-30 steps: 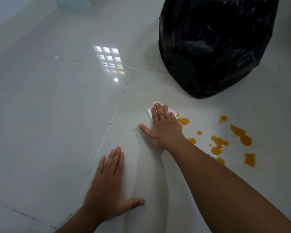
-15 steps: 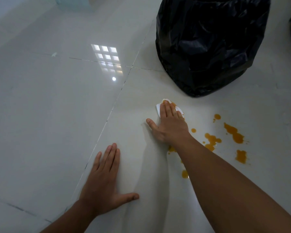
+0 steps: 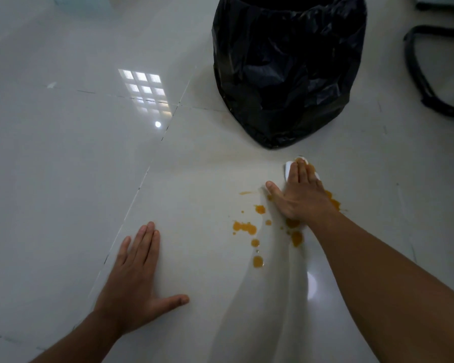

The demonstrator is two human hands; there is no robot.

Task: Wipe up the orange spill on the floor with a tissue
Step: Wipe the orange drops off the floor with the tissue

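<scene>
- Head view: your two hands lie well apart, both flat on the floor [image 3: 63,179].
- Your left hand [image 3: 134,279] is spread on bare tile, fingers straight, holding nothing.
- Your right hand [image 3: 303,197] presses one white tissue [image 3: 288,170] down with straight fingers, near one black-bagged bin [image 3: 286,69].
- The orange spill [image 3: 244,227] shows at least seven separate blots, left of and beneath your right wrist.

One tissue [image 3: 287,171], roughly ten orange drops [image 3: 244,227]
</scene>
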